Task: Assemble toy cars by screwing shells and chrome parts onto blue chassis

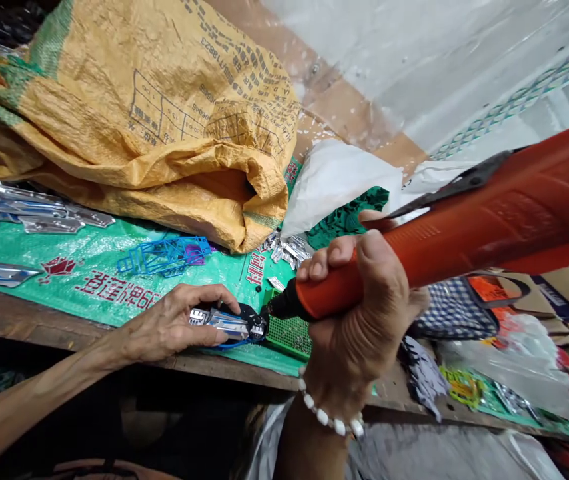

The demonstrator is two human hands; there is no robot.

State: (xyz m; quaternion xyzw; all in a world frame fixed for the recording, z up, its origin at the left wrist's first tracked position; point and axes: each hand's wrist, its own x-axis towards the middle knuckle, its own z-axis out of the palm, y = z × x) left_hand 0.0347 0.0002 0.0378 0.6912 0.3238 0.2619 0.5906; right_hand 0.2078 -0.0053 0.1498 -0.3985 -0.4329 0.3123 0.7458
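Note:
My right hand is wrapped round the front of a big orange electric screwdriver, whose black tip points left and down at a small toy part. The part is silver and blue with a black wheel at its right end. My left hand presses it against the green sheet, fingers curled over its top. A white bead bracelet sits on my right wrist. A green perforated tray lies just under the screwdriver's tip.
A large yellow woven sack lies behind the hands. Blue and purple plastic frames and small silver pieces rest on the sheet, with silver parts at far left. A white bag, green pieces and checked fabric fill the right.

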